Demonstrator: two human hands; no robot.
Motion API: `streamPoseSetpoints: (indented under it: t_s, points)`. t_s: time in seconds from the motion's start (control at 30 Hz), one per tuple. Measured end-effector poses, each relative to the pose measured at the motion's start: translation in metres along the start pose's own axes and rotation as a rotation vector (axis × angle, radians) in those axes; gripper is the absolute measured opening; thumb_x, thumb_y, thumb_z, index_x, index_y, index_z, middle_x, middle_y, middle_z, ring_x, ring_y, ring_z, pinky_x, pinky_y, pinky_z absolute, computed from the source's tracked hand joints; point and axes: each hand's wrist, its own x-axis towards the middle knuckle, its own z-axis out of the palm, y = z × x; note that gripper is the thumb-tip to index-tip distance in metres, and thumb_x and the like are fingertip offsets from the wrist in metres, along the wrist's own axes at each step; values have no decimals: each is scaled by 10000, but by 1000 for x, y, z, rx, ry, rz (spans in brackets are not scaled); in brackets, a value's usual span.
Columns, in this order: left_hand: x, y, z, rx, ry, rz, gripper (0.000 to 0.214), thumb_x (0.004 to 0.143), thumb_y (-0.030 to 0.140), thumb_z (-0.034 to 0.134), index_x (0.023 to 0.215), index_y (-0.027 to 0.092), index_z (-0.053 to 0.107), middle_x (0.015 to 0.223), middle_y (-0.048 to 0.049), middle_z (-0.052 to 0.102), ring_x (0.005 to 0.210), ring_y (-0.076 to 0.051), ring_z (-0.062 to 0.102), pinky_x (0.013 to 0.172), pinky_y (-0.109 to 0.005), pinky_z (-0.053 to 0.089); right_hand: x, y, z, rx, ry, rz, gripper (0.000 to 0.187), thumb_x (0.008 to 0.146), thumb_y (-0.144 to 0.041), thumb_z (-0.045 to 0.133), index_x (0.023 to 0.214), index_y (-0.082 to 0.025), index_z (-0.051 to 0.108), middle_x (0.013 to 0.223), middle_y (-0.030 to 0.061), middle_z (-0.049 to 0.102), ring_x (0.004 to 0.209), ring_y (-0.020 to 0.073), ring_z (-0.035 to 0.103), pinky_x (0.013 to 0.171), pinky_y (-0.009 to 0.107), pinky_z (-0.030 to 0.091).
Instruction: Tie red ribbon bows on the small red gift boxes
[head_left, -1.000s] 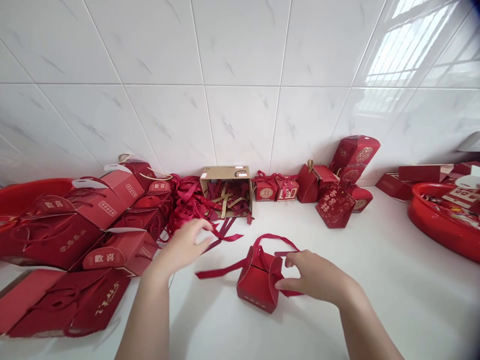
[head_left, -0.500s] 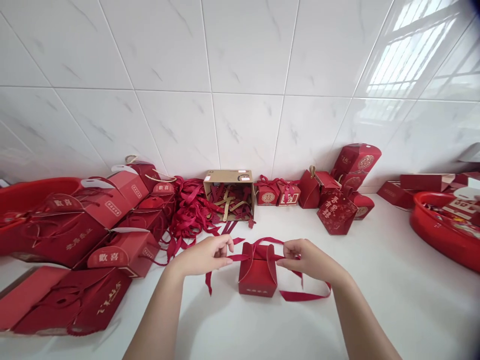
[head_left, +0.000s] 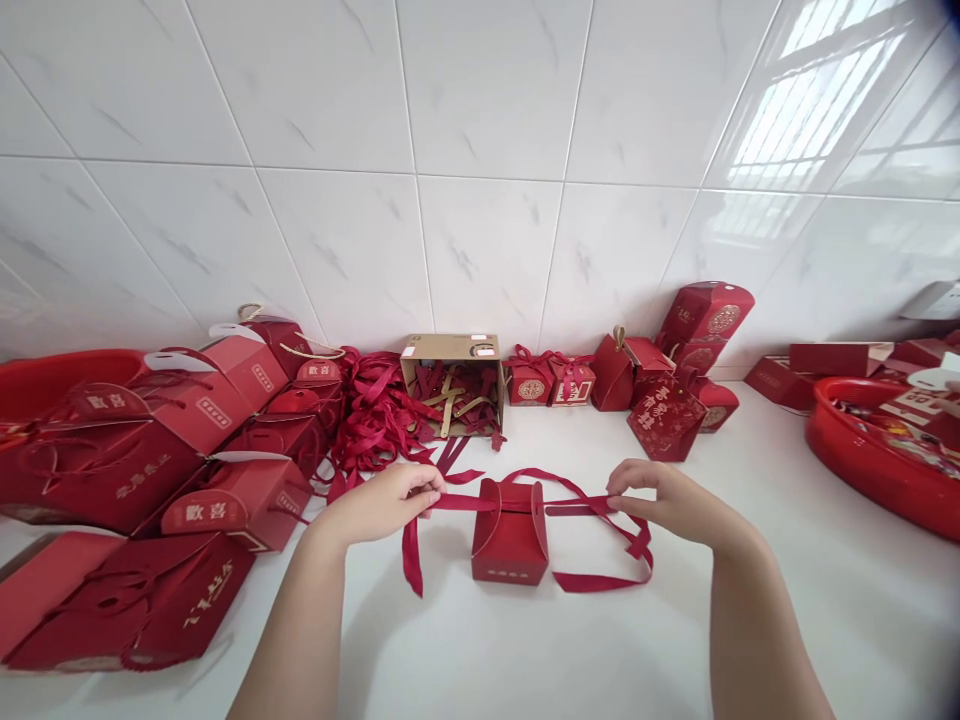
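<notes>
A small red gift box (head_left: pixel 510 545) stands upright in front of me, its curved flaps folded together at the top. Red ribbon (head_left: pixel 461 502) passes through the top of the box and stretches out to both sides. On the left, my left hand (head_left: pixel 401 500) pinches one stretch of it, with a tail hanging below the fingers. My right hand (head_left: pixel 652 495) pinches the ribbon on the other side, away from the box. A loose end of ribbon (head_left: pixel 600 582) curls on the table to the right of the box, and another strand loops behind it.
Many red gift boxes (head_left: pixel 247 500) crowd the left, beside a heap of red ribbons (head_left: pixel 379 410). A cardboard box (head_left: pixel 450 347) of straps stands by the tiled wall. Further right are two ribboned boxes (head_left: pixel 531 385), stacked boxes (head_left: pixel 705 310) and a red basin (head_left: pixel 862 450).
My hands have moved apart, the right one farther outward, drawing the ribbon out longer on both sides of the gift box. The view has shifted slightly.
</notes>
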Motion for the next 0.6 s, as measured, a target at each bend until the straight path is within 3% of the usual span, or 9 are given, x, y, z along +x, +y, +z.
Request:
streamPoseSetpoints:
  t_s: [0.2,0.43,0.5,0.6]
  points:
    - [2,-3,4,-45,-40,-74,153,803,283,438,915,240,533,695,27,591,637,-165,502,584,-242,346,0,3,1,-24,7,-5,148,739,-178,529,758,-230,667,886,15,687,874,206,622,789,311,484]
    - [15,-14,16,8,-111,-135,124,723,246,490,828,244,554,694,12,647,616,-181,536,526,-239,324,15,22,15,-115,-85,167,119,608,-104,583,657,-209,613,827,12,651,720,179,575,606,265,438]
    - [14,-13,11,21,-67,-126,116,729,284,505,813,234,567,765,-12,660,697,-201,570,572,-248,365,16,22,15,-106,-75,172,154,592,-126,639,716,-216,641,878,18,650,735,183,581,602,261,439]
    - [1,-8,0,42,112,-108,172,781,374,488,800,228,577,869,-28,655,792,-214,584,644,-258,401,12,16,14,-83,-32,146,228,654,-271,698,874,-237,651,971,25,640,787,183,582,623,258,448]
